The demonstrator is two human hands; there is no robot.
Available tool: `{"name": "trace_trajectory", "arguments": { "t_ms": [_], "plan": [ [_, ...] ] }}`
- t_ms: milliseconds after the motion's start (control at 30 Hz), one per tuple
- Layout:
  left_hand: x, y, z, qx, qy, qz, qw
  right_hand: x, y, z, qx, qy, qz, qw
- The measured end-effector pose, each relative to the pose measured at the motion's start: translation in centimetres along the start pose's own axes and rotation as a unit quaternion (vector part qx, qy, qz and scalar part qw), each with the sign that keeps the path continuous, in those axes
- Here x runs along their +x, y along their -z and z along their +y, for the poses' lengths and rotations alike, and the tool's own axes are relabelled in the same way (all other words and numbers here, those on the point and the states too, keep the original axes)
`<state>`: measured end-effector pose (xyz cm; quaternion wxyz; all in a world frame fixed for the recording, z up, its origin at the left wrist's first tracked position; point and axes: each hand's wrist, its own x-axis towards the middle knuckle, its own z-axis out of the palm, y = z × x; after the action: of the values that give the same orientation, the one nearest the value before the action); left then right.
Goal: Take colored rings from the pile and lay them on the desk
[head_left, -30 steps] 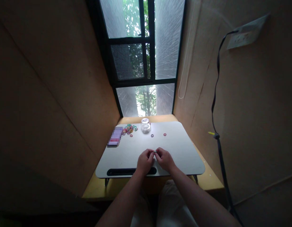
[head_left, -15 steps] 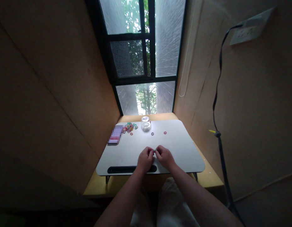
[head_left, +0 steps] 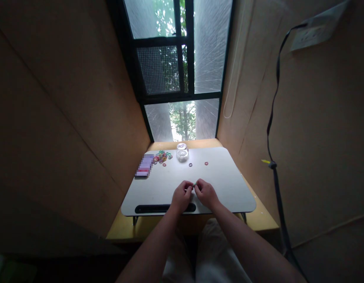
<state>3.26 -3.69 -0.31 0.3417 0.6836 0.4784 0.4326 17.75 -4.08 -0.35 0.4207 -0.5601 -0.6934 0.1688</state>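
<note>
Over the front middle of the white lap table [head_left: 226, 184], my left hand [head_left: 182, 196] and my right hand [head_left: 206, 194] meet fingertip to fingertip. Both pinch a small green hair tie [head_left: 194, 184], mostly hidden by the fingers. Beyond them lie three single hair ties in a loose row: a red one [head_left: 164, 165] at left, a dark purple one [head_left: 190, 165] in the middle and another red one [head_left: 206, 163] at right. A mixed-colour pile of hair ties [head_left: 162, 157] is at the back left.
A clear round jar [head_left: 182, 154] stands at the table's back edge. Left of the pile lies a blurred-out flat purple object [head_left: 144, 166]. A black slot [head_left: 152, 208] runs along the front edge. Walls close in on both sides; a black cable [head_left: 278, 74] hangs at right.
The view has tipped slightly, so the table sits a little higher. My fingertips have shifted a little around the green hair tie, which shows more now. The ties on the table stay put.
</note>
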Motion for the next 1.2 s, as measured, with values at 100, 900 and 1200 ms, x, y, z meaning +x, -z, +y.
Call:
{"name": "trace_trajectory", "arguments": {
  "t_ms": [100,900,1200],
  "plan": [
    [-0.01,0.0,0.07,0.0,-0.008,-0.005,1.0,-0.04,-0.01,-0.01,0.002,0.001,-0.004,1.0],
    [-0.07,-0.13,0.15,0.074,0.021,0.04,0.996,-0.08,0.26,-0.19,0.042,0.011,-0.02,0.999],
    [-0.1,-0.1,0.42,0.066,0.02,0.047,0.997,-0.12,0.4,-0.38,0.057,0.006,-0.009,0.998]
  ]
}}
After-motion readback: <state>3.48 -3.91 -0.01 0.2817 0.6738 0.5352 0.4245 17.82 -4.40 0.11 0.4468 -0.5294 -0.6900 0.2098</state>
